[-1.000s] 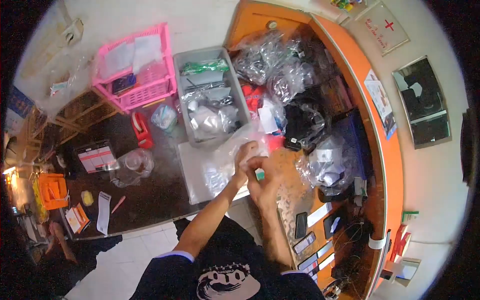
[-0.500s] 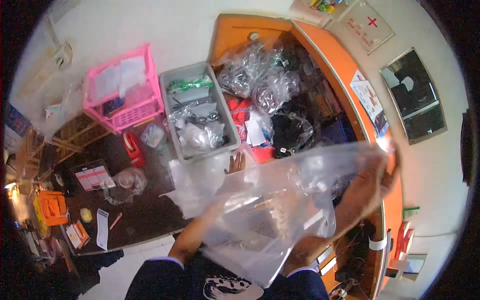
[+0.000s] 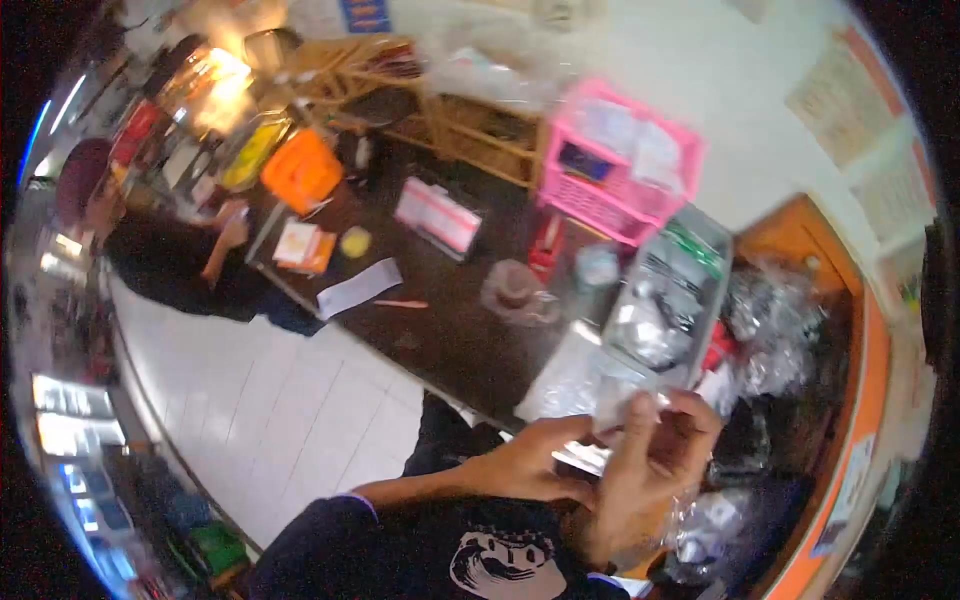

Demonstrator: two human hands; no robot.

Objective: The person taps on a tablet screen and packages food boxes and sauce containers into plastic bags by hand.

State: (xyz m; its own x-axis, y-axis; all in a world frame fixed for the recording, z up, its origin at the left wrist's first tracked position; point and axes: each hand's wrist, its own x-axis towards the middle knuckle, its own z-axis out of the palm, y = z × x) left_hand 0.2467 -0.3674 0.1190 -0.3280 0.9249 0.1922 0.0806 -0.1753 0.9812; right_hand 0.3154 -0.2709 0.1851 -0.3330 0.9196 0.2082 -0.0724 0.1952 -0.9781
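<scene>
Dark counter point(image 3: 460, 340) is pretty crammed tbh. Pink basket point(image 3: 605, 212) is loaded w/ papers point(image 3: 655, 157), & a red tape dispenser point(image 3: 546, 248) (kinda blurry) is parked just beside it. Pink-and-white card point(image 3: 438, 215) is placed abt mid-counter, w/ a wooden rack point(image 3: 485, 140) seen behind. White paper strip point(image 3: 360, 288) is laid nr the edge, pink stick point(image 3: 402, 304) right beside it. Orange container point(image 3: 302, 172) is set nr the left end.

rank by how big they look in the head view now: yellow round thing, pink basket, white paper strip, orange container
1. Pink basket
2. Orange container
3. White paper strip
4. Yellow round thing
</scene>
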